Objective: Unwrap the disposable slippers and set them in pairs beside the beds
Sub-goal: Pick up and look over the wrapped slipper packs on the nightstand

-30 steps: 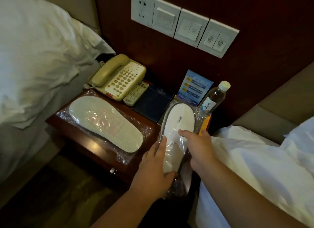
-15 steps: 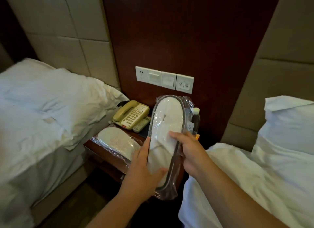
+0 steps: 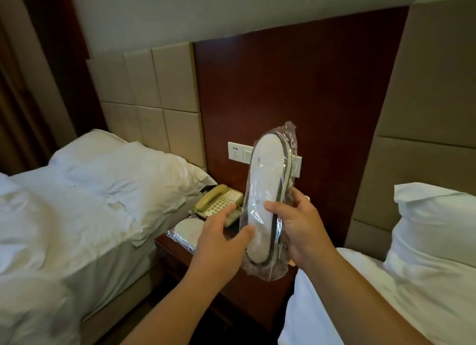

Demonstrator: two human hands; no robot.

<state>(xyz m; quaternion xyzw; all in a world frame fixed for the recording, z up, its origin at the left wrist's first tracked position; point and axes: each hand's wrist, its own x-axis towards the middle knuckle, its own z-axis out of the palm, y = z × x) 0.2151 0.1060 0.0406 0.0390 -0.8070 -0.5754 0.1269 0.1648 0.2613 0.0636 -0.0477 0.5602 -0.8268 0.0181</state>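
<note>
Wrapped slippers [image 3: 268, 190] up in the air between the two beds, white with a dark edge, sealed in clear crinkled plastic. Almost upright, toe end at the top, in front of the dark wood panel [image 3: 296, 82] and partly covering the white socket plate [image 3: 235, 151]. Clamped at the lower half by the right hand [image 3: 298, 226]: thumb laid across the front, fingers curled round the back. Left hand [image 3: 221, 239] just beside, fingers loose and fairly straight, spread apart and holding nothing, thumb tip touching the left edge of the plastic low down. Below and to the left, on the dark wooden nightstand [image 3: 176, 256], a second pack [image 3: 186, 231] of white slippers lying flat in its own plastic, partly hidden by the left hand. Behind that, close to the panel, a cream telephone [image 3: 216, 200] with the handset on its cradle. Left bed [image 3: 64, 229] with rumpled white sheets and a pillow [image 3: 123, 169] up against a beige padded headboard [image 3: 159, 87]. Right bed [image 3: 373, 293] close under the right forearm, white bedding, a plump pillow [image 3: 432, 229] at the far side. One slipper or two inside the held wrap: cannot tell.
</note>
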